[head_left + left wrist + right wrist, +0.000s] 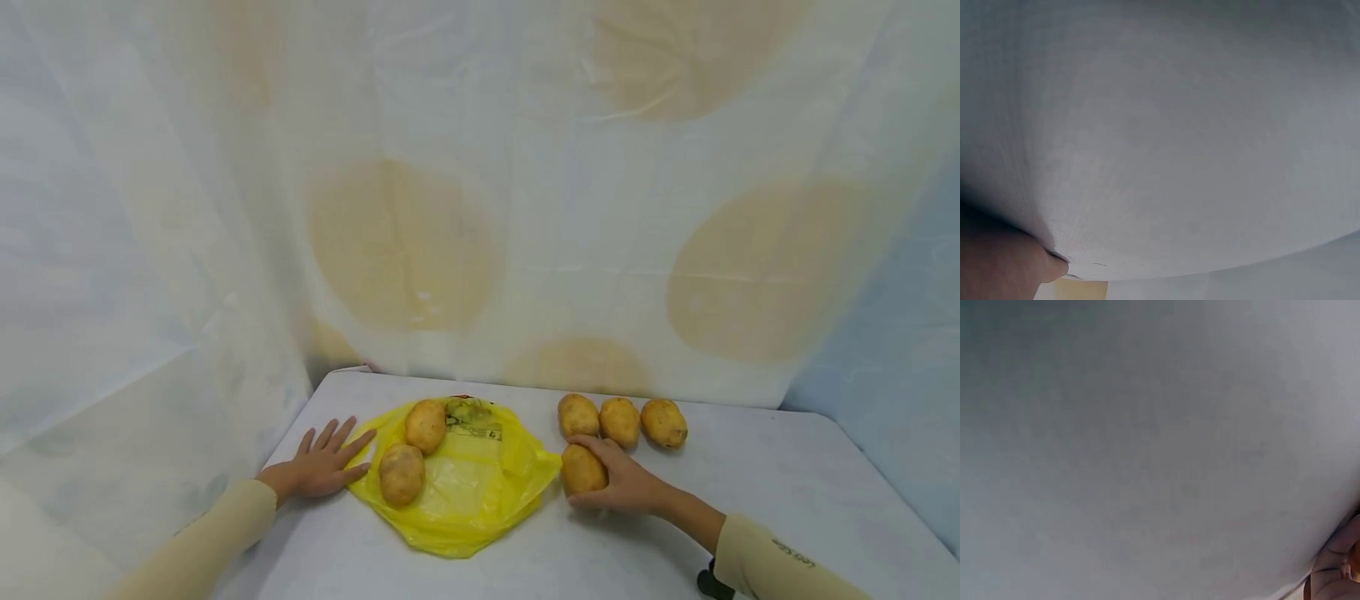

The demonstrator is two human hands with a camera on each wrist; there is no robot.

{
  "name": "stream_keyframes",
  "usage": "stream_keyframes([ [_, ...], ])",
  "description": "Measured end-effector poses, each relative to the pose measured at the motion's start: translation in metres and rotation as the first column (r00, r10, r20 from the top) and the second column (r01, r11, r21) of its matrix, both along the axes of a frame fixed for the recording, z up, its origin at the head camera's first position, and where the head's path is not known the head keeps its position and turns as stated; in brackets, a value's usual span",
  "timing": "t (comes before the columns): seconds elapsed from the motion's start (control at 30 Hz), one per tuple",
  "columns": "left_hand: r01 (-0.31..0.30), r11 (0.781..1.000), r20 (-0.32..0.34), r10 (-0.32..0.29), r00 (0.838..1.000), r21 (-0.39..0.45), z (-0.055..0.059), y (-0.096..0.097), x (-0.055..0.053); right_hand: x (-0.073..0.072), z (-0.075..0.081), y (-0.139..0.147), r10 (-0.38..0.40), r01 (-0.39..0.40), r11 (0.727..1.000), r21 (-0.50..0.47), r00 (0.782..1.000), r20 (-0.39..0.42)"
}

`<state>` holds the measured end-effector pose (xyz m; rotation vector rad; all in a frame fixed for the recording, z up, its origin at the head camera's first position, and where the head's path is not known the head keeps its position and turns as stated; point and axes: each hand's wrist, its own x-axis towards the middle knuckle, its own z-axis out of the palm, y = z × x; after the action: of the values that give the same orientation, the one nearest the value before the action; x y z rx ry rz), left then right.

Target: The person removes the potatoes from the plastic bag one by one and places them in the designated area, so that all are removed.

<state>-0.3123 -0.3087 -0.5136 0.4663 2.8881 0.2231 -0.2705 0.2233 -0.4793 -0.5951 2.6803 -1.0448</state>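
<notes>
A yellow plastic bag (472, 483) lies spread flat on the white table, with two potatoes on its left part, one potato (425, 427) behind the other potato (402, 475). My left hand (326, 467) rests with spread fingers at the bag's left edge, its fingertips on the plastic. To the right of the bag, my right hand (618, 482) grips a potato (582, 471) between thumb and fingers. The left wrist view catches only a bit of the left hand (1013, 265) at its lower left corner. In the right wrist view, part of the right hand (1335, 565) shows at the lower right.
Behind the right hand stands a row of three potatoes: a left one (578, 415), a middle one (619, 422) and a right one (664, 423). The white table (787, 500) ends at a pale curtain (585, 250) with tan dots. Light sheeting hangs at both sides.
</notes>
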Motion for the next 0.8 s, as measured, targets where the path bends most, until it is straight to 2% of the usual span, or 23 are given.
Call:
stream_keyframes([
  [0.37, 0.004, 1.0, -0.002, -0.004, 1.0, -0.011, 0.0013, -0.0012, -0.0038, -0.0028, 0.001, 0.0019, -0.008, 0.008, 1.0, -0.009, 1.0, -0.003],
  [0.8, 0.007, 1.0, 0.0, -0.007, 1.0, 0.006, -0.002, -0.0012, -0.0009, 0.0001, -0.0011, 0.0014, 0.012, -0.012, 1.0, 0.004, 1.0, -0.028],
])
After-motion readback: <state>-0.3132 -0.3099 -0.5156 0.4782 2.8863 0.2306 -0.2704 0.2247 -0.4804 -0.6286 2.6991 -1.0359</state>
